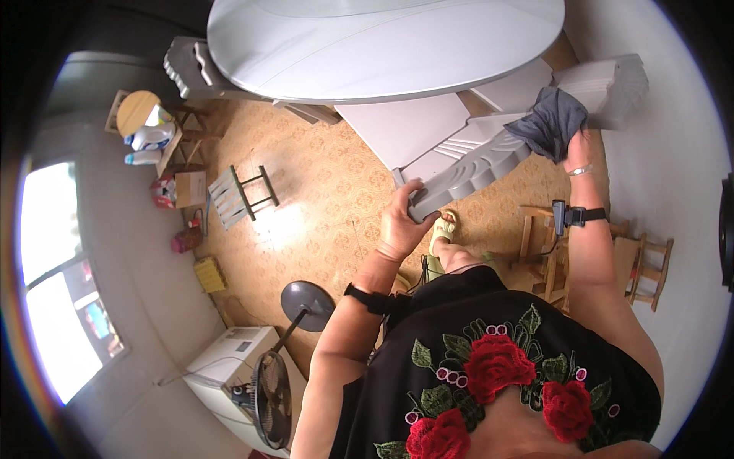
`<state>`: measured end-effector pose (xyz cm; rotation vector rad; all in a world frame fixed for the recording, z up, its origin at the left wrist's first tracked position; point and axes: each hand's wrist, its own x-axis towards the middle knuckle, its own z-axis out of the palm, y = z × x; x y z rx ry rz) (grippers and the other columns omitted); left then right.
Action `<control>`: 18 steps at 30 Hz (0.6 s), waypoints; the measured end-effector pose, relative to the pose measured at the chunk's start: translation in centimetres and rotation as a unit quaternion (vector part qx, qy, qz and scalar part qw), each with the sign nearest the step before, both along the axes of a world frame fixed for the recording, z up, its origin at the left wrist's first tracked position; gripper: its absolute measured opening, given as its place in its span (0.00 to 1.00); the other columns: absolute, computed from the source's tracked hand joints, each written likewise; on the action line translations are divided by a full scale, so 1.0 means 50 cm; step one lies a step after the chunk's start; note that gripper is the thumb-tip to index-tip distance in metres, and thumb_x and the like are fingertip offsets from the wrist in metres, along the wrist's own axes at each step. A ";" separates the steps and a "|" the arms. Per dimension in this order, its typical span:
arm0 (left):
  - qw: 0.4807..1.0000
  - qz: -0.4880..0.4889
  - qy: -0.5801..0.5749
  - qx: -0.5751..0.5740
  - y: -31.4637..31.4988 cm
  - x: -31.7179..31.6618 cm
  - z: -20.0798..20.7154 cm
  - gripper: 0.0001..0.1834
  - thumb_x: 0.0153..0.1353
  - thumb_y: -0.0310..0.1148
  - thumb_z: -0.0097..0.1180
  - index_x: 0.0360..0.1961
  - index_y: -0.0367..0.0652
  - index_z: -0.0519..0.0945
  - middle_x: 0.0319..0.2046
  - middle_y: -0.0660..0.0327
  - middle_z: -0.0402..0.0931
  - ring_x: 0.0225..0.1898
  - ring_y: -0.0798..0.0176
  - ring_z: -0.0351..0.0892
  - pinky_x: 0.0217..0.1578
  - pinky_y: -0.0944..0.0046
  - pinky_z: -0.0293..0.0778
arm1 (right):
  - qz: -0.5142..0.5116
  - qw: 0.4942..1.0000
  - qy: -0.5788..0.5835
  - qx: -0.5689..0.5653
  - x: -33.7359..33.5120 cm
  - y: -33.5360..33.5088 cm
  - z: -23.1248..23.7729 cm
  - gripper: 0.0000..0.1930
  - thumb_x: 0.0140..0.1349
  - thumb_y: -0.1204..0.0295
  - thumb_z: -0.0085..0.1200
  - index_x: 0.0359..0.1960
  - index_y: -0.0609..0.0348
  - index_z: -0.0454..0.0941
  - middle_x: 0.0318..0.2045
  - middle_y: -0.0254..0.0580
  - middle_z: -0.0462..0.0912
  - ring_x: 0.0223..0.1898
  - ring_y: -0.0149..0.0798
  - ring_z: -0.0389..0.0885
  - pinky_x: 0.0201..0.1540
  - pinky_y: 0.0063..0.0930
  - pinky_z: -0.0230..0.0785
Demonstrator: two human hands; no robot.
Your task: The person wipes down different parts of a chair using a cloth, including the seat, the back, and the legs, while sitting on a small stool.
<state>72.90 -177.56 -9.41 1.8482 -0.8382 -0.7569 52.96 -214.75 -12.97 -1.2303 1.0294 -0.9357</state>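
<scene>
Cloth (547,122), one dark grey piece, is bunched over our right hand (577,151) at the far end of one grey rail (475,172); it hides the fingers, so we cannot tell their grip. Our left hand (403,223) clasps the rail's near end between thumb and fingers. We see one stool (227,200), one fan (272,398) and three red roses (497,367) on our black top (459,310).

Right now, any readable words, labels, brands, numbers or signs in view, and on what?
None can be read.
Bottles: labels too small and blurred.
Red package: any print too small to tell.
White appliance: top markings too small.
Grey part, cloth: no text seen.
</scene>
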 end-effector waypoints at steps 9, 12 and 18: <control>0.988 -0.071 -0.138 -0.005 0.005 0.028 0.052 0.28 0.41 0.19 0.55 0.49 0.38 0.78 0.43 0.46 0.78 0.43 0.45 0.79 0.45 0.58 0.76 | 0.126 0.935 -0.210 0.256 0.050 -0.042 -0.050 0.28 0.70 0.53 0.34 0.63 0.60 0.63 0.63 0.44 0.67 0.62 0.48 0.65 0.65 0.46 0.57; 0.989 -0.062 -0.125 -0.040 0.046 0.033 0.031 0.27 0.41 0.19 0.55 0.49 0.38 0.78 0.43 0.46 0.79 0.43 0.46 0.79 0.45 0.58 0.76 | 0.184 0.909 -0.260 0.271 0.039 -0.036 -0.037 0.29 0.71 0.52 0.29 0.67 0.57 0.57 0.67 0.46 0.59 0.67 0.53 0.57 0.69 0.53 0.47; 0.992 -0.064 -0.105 -0.001 0.227 0.052 0.043 0.28 0.39 0.17 0.55 0.48 0.38 0.79 0.43 0.48 0.79 0.45 0.46 0.78 0.47 0.58 0.76 | 0.397 0.909 -0.097 0.078 0.051 0.191 0.006 0.28 0.66 0.50 0.35 0.60 0.56 0.64 0.61 0.47 0.66 0.62 0.51 0.63 0.67 0.52 0.49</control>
